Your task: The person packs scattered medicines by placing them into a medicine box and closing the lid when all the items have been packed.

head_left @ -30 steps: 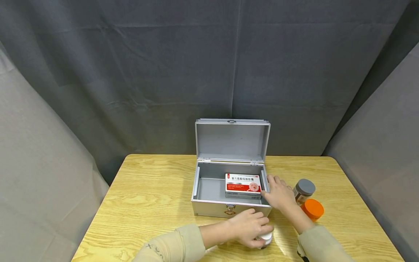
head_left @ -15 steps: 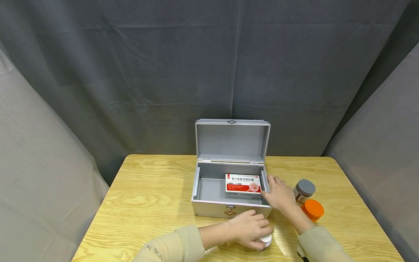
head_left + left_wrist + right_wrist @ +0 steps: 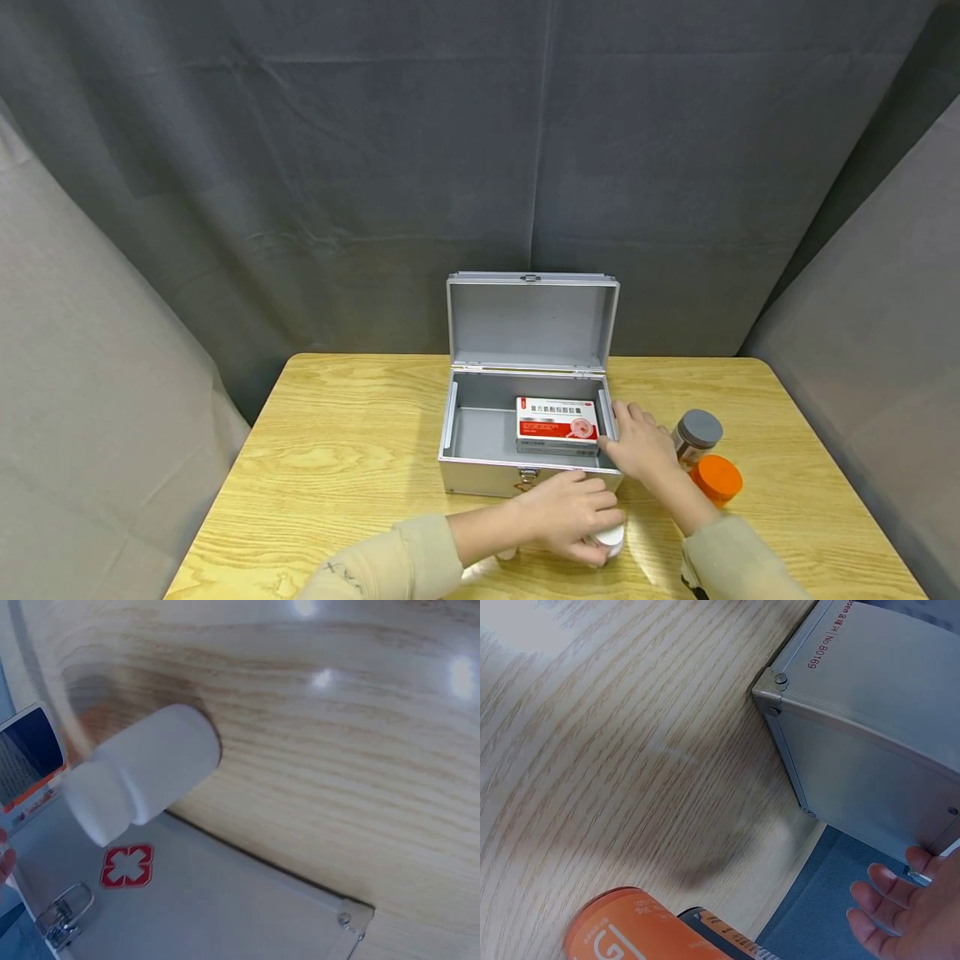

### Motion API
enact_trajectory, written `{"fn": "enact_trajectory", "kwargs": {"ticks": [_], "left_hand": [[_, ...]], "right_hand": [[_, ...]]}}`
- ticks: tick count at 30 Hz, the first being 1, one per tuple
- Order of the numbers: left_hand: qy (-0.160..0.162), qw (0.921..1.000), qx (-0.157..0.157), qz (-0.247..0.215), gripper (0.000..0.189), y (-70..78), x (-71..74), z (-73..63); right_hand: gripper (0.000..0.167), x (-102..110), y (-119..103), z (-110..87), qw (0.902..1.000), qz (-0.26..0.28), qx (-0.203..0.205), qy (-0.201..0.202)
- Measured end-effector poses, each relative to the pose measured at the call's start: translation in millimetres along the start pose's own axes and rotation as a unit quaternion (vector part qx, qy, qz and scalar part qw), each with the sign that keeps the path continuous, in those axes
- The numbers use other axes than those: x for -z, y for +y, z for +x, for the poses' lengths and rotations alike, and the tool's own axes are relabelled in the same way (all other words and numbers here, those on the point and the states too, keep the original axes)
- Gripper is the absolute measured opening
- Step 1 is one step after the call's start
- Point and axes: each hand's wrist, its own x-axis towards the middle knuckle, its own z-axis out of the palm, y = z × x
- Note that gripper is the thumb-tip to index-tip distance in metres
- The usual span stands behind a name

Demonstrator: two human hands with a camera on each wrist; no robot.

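Note:
In the head view my left hand (image 3: 566,517) grips a white bottle (image 3: 611,540) near its cap, in front of the case's right front corner. The left wrist view has the white bottle (image 3: 154,769) large, cap toward the lower left, beside the case's front wall with its red cross emblem (image 3: 127,866). My right hand (image 3: 637,442) rests on the right rim of the silver case (image 3: 480,477), fingers loosely extended. Those fingers (image 3: 885,900) show at the case's upper edge in the right wrist view. Inside the case lies a red and white medicine box (image 3: 557,427).
Right of the case stand a grey-capped bottle (image 3: 699,429) and an orange-capped bottle (image 3: 716,481), close to my right forearm. The case's lid (image 3: 534,325) stands raised at the back. Dark cloth (image 3: 375,208) hangs behind the wooden table (image 3: 352,433).
My left hand has shifted slightly up toward the case, still at the white bottle. The right hand, the case and the medicine box have stayed put.

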Motion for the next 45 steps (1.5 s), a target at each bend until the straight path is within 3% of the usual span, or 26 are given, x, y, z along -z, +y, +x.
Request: {"fn": "enact_trajectory", "kwargs": {"ticks": [8, 14, 29, 35, 45], "left_hand": [[0.032, 0.9994, 0.012, -0.010, 0.046, -15.0, 18.9, 0.3], [0.074, 0.9961, 0.037, -0.031, 0.046, -30.2, 30.4, 0.7], [0.117, 0.9836, 0.113, -0.079, 0.041, -73.7, 60.7, -0.1], [0.131, 0.9778, 0.141, -0.083, 0.038, -87.6, 61.8, -1.7], [0.095, 0.9743, 0.181, -0.095, 0.040, -101.6, 46.7, -5.4]], "right_hand": [[0.059, 3, -2, -0.9, 1.0000, 0.000, -0.004, -0.003], [0.058, 2, -1, -0.1, 0.9999, 0.000, -0.005, -0.008], [0.061, 3, 1, -0.4, 0.9999, -0.002, -0.005, -0.012], [0.057, 2, 1, 0.9, 0.9999, -0.001, -0.002, -0.016], [0.060, 0, 1, 1.6, 0.9999, 0.000, -0.002, -0.015]]}}
